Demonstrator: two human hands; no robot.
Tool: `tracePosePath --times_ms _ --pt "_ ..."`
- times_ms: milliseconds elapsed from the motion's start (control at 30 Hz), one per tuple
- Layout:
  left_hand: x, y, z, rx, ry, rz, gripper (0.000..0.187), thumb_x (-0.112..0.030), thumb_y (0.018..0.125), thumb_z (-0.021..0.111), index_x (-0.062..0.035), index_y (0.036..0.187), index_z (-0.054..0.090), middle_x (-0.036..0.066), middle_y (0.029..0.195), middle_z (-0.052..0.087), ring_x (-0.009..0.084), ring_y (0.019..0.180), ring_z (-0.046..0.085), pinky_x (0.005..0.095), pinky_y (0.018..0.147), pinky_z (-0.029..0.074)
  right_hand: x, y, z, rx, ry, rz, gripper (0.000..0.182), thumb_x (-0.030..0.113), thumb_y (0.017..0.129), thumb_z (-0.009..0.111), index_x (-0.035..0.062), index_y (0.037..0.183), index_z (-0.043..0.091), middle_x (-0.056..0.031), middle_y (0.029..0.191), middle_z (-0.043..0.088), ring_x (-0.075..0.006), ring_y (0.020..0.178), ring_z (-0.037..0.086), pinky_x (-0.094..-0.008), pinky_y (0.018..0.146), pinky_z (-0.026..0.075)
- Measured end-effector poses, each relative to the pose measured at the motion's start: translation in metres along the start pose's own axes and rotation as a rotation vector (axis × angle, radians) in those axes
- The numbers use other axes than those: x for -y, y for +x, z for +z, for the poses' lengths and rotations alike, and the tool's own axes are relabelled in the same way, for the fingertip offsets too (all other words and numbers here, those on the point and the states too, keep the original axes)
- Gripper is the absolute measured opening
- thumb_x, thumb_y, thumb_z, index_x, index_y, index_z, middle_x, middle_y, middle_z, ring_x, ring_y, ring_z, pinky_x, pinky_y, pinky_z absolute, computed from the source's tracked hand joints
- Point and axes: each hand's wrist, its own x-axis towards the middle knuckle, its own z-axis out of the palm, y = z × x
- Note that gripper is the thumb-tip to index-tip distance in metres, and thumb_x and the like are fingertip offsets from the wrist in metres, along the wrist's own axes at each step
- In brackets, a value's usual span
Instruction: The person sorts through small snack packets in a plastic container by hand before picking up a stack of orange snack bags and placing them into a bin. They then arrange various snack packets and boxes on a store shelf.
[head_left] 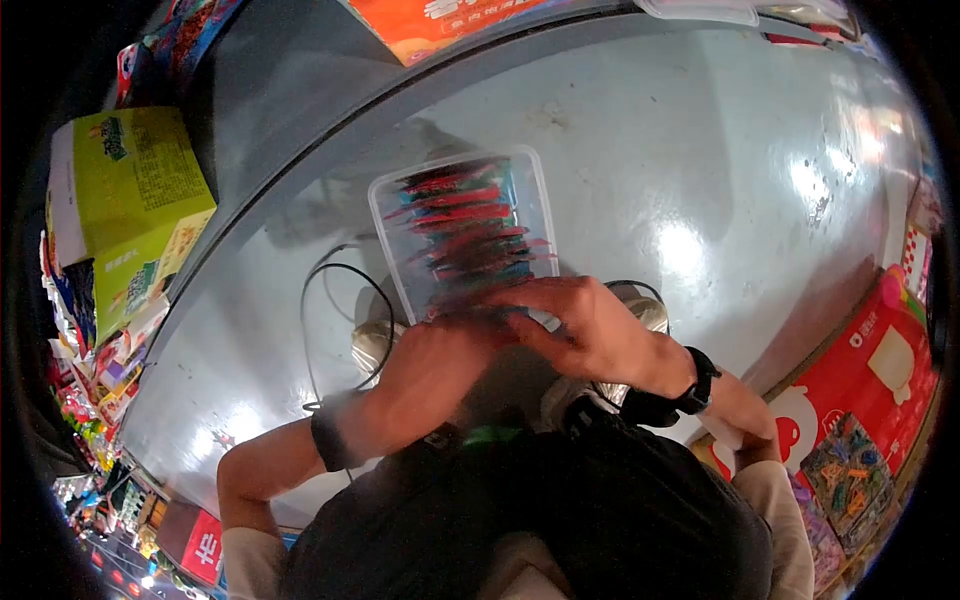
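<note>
A clear plastic bin [384, 243] stands on the floor before me, filled with a row of packets [470, 215] in dark, red and teal colours, some smeared by motion. My left hand [435, 365] is at the near end of the bin, blurred, its fingers hidden at the front. My right hand [590, 325] reaches in from the other side, fingers bent and thumb below, meeting the left hand over the nearest packets. Something dark lies between the two hands, but I cannot make out what it is. Both wrists wear black bands.
A thin black cable [375, 285] loops beside the bin. My shoes [375, 352] are close behind it. A green-yellow carton [140, 215] stands at left, a red box [850, 375] at right, and an orange box [440, 25] at the far edge. Shiny grey floor [640, 130] surrounds the bin.
</note>
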Motion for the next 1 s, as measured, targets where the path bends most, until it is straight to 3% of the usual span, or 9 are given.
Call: tracePosePath --times_ms 67,100,200,367,467,567,767,1000 --pt "0.002 -0.004 0.010 -0.070 0.050 0.030 0.031 -0.006 0.080 0.062 0.0008 0.111 0.060 0.018 0.097 0.066 0.0330 0.082 0.070 0.0437 0.069 0.059 0.000 -0.005 0.003 -0.047 -0.271 -0.094 0.032 0.007 0.085 0.062 0.0002 0.116 0.063 -0.0225 0.104 0.067 -0.0433 0.096 0.065 -0.0467 0.081 0.055" --pt "0.002 -0.006 0.013 -0.140 0.099 0.057 0.031 -0.006 0.081 0.062 0.0006 0.111 0.060 0.018 0.096 0.066 0.0331 0.080 0.070 0.0439 0.068 0.059 -0.002 -0.007 0.005 -0.046 -0.270 -0.092 0.032 0.007 0.085 0.062 0.0002 0.116 0.063 -0.0225 0.104 0.067 -0.0433 0.096 0.065 -0.0467 0.081 0.055" --pt "0.004 -0.007 0.005 -0.172 0.003 0.026 0.026 -0.013 0.088 0.060 -0.0034 0.112 0.066 0.017 0.094 0.068 0.0294 0.089 0.071 0.0399 0.067 0.060 -0.008 -0.010 0.007 -0.091 -0.412 -0.222 0.034 0.006 0.082 0.063 0.0021 0.116 0.063 -0.0195 0.101 0.068 -0.0398 0.090 0.067 -0.0473 0.078 0.056" --pt "0.009 -0.008 0.013 -0.216 0.057 -0.024 0.027 -0.006 0.084 0.059 0.0011 0.110 0.061 0.018 0.093 0.066 0.0338 0.082 0.070 0.0437 0.066 0.059 -0.012 -0.030 -0.003 -0.145 -0.340 -0.349 0.035 0.004 0.077 0.064 0.0017 0.111 0.063 -0.0150 0.101 0.068 -0.0345 0.086 0.068 -0.0448 0.074 0.057" --pt "0.013 -0.006 0.016 -0.211 0.017 -0.056 0.031 -0.004 0.083 0.059 0.0008 0.113 0.057 0.018 0.091 0.065 0.0367 0.079 0.069 0.0478 0.066 0.057 -0.008 -0.030 0.012 -0.181 -0.610 -0.322 0.036 0.003 0.076 0.065 -0.0001 0.112 0.061 -0.0142 0.103 0.068 -0.0335 0.085 0.068 -0.0444 0.073 0.057" --pt "0.014 -0.005 0.015 -0.206 -0.024 -0.088 0.030 -0.003 0.083 0.058 -0.0003 0.112 0.056 0.019 0.089 0.065 0.0376 0.079 0.069 0.0496 0.066 0.056 0.001 -0.034 0.007 -0.255 -0.577 -0.171 0.038 0.005 0.076 0.065 -0.0018 0.113 0.060 -0.0152 0.102 0.068 -0.0328 0.086 0.068 -0.0443 0.073 0.057" --pt "0.026 -0.009 0.014 -0.236 0.027 -0.095 0.031 -0.003 0.082 0.058 -0.0012 0.112 0.053 0.019 0.087 0.065 0.0385 0.078 0.069 0.0491 0.067 0.056 -0.012 -0.025 0.021 -0.122 -0.732 -0.184 0.041 0.009 0.079 0.065 -0.0021 0.116 0.054 -0.0158 0.100 0.065 -0.0347 0.090 0.065 -0.0440 0.080 0.055" --pt "0.032 -0.015 -0.002 -0.225 -0.083 -0.060 0.033 0.002 0.081 0.057 -0.0022 0.113 0.053 0.018 0.095 0.067 0.0375 0.080 0.069 0.0470 0.067 0.057 -0.012 -0.016 0.031 -0.226 -0.663 -0.113 0.036 0.010 0.082 0.065 -0.0015 0.113 0.051 -0.0180 0.102 0.061 -0.0361 0.089 0.064 -0.0458 0.082 0.054"
